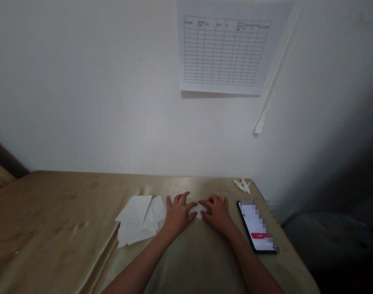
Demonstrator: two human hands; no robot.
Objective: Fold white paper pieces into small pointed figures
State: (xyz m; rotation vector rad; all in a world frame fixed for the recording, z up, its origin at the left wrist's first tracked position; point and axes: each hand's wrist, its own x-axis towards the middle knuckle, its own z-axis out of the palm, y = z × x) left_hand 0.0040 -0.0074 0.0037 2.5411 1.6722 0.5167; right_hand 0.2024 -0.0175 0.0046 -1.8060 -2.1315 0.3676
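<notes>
Between my two hands lies a small piece of white folded paper [199, 211] on the table, narrowing to a point on the side towards me. My left hand [178, 213] holds its left edge with thumb and index finger, the other fingers spread above. On the right edge, my right hand [216, 211] does the same with its thumb and index finger, the other fingers curled. Part of the paper is hidden under the fingertips. Left of my left hand rests a loose pile of white paper sheets [137, 222], overlapping at different angles.
A smartphone [256, 230] with a lit screen lies right of my right arm. Small folded paper pieces [242, 185] sit at the table's far right corner. The brown table [67, 212] meets a white wall, where a printed grid sheet [225, 53] hangs.
</notes>
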